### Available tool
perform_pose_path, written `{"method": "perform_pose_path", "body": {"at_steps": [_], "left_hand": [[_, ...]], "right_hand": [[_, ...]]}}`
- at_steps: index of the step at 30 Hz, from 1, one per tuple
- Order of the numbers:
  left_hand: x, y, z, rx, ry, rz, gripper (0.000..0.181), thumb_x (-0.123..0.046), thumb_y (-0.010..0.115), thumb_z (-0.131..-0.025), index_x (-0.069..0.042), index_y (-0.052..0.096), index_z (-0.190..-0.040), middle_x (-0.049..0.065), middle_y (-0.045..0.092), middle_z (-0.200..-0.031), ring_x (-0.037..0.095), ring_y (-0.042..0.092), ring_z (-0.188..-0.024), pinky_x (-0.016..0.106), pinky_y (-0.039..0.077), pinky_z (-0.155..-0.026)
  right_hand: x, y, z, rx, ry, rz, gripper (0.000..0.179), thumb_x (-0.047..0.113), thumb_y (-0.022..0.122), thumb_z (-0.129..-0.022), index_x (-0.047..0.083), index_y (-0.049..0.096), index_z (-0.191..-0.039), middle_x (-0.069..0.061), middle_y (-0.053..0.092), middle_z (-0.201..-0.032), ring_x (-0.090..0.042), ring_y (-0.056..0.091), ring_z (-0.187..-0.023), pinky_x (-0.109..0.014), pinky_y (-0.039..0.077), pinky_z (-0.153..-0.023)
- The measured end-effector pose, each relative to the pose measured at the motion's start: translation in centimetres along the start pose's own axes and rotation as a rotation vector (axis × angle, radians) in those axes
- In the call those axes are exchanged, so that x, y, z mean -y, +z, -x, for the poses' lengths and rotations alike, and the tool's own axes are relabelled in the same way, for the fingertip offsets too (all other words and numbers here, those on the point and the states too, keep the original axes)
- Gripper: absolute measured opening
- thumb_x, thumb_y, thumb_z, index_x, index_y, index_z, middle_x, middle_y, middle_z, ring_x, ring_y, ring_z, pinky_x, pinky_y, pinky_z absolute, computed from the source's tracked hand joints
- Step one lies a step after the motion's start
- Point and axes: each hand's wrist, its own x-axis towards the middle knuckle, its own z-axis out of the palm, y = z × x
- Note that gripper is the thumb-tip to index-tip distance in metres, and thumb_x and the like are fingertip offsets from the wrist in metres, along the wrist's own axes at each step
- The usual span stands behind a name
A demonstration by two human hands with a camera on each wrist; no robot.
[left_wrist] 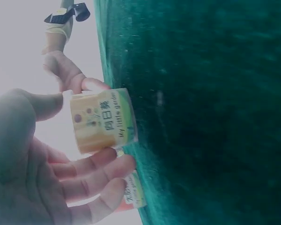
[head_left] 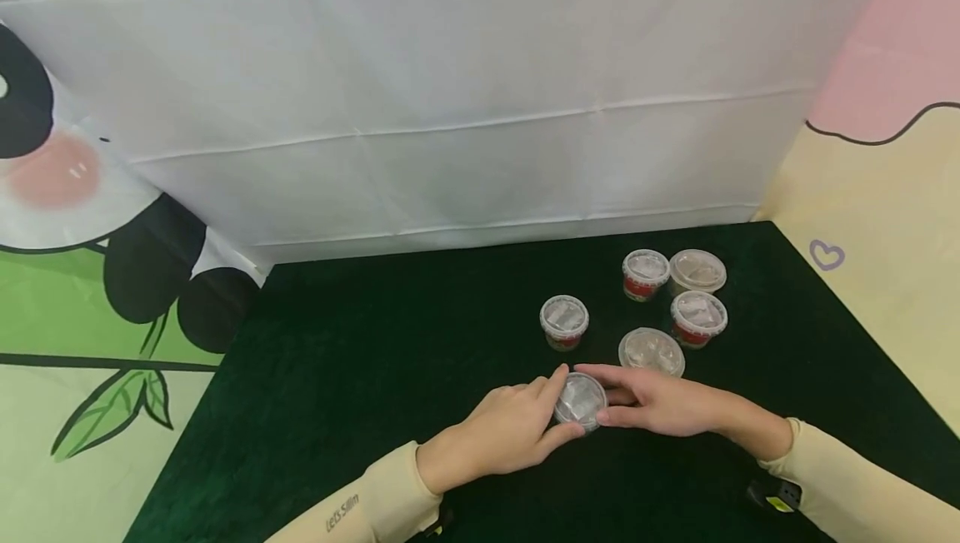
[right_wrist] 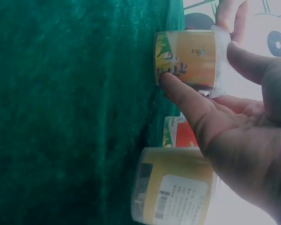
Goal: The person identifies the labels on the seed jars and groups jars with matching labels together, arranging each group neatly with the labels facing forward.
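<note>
A small round plastic tub [head_left: 581,400] with a clear lid is held between both hands near the front of the dark green cloth. Its yellow-orange label [left_wrist: 103,119] reads "My little garden" in the left wrist view. My left hand [head_left: 510,430] grips it from the left, thumb and fingers on opposite sides. From the right, my right hand [head_left: 660,400] holds its side, thumb at the lid and a finger against the label. A wider lidded tub [head_left: 651,350] stands just behind the right hand, partly hidden by it. Its barcode sticker [right_wrist: 178,201] shows in the right wrist view.
Behind the held tub stands a red-labelled tub [head_left: 564,322]. Farther right are two more red-labelled tubs [head_left: 646,274] and another wide lidded tub [head_left: 697,271], grouped close together. A white cloth backdrop [head_left: 480,110] rises along the table's back edge, with printed panels at both sides.
</note>
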Motion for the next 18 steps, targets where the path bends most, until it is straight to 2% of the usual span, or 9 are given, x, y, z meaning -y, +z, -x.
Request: {"method": "perform_pose_path", "body": {"at_steps": [5,11,18], "left_hand": [[-0.79,-0.20,-0.17,0.005,-0.017,-0.056,0.073,-0.054,0.044,-0.105,0.001,0.039,-0.152,0.011,0.068,-0.120,0.013,0.070,-0.100,0.025,0.057,-0.079],[-0.79,-0.35,-0.44,0.033,-0.037,-0.031,0.071,-0.055,0.048,-0.104,-0.001,0.040,-0.149,0.010,0.068,-0.116,0.011,0.069,-0.093,0.023,0.057,-0.073],[-0.42,-0.59,-0.62,0.051,-0.022,0.006,0.069,-0.055,0.051,-0.102,-0.004,0.041,-0.147,0.006,0.068,-0.110,0.004,0.065,-0.081,0.017,0.052,-0.065]], "right_hand": [[0.41,-0.12,0.08,0.005,0.006,0.069,0.066,0.024,0.057,-0.106,-0.003,0.027,-0.157,-0.018,0.049,-0.148,-0.015,0.059,-0.124,-0.026,0.050,-0.098],[0.58,-0.21,0.09,0.012,0.009,0.109,0.066,0.026,0.057,-0.106,-0.003,0.027,-0.157,-0.016,0.049,-0.148,-0.015,0.059,-0.123,-0.026,0.050,-0.098],[0.26,-0.18,0.05,0.005,0.000,0.148,0.065,0.028,0.057,-0.105,0.000,0.029,-0.157,-0.008,0.057,-0.138,-0.012,0.063,-0.113,-0.027,0.053,-0.093]]}}
